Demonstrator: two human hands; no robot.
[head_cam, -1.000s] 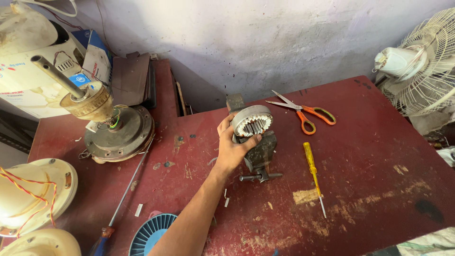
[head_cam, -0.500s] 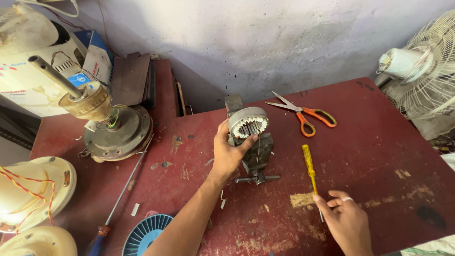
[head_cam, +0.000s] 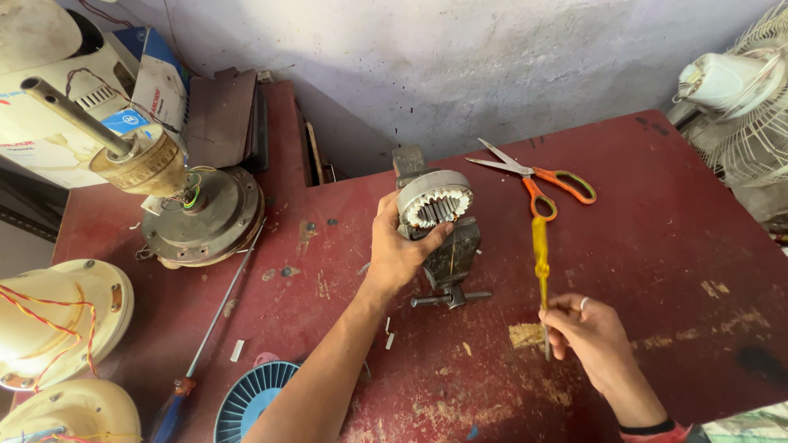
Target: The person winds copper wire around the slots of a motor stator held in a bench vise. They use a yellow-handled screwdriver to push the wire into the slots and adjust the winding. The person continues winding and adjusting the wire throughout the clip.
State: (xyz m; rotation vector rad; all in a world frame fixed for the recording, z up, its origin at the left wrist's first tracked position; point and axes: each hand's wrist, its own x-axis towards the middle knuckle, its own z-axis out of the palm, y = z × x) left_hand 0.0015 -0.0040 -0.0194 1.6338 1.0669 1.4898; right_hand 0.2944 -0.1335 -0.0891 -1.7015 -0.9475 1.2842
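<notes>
- The motor stator, a round ring of steel laminations with slots facing inward, sits on top of a small bench vise near the middle of the worn red table.
- The left hand wraps it from the near side, fingers curled firmly around the ring's rim, thumb up against the face.
- The right hand is closed on the metal shaft end of a yellow-handled screwdriver, pinching it low, with the handle pointing away towards the wall.
- To my eye, that pinch is loose for working; sliding the grip up onto the yellow handle would give better control near the slots.
- Holding the stator square on the vise looks like the thing to get right, so the ring cannot rock.
- Just beyond the screwdriver lie orange-handled scissors, blades open.
- Well to the left stands a fan motor housing with a shaft and copper windings above it, and a long blue-handled screwdriver lies slanting beside it.
- At the near edge, a blue fan grille; at the far right, a white table fan.
</notes>
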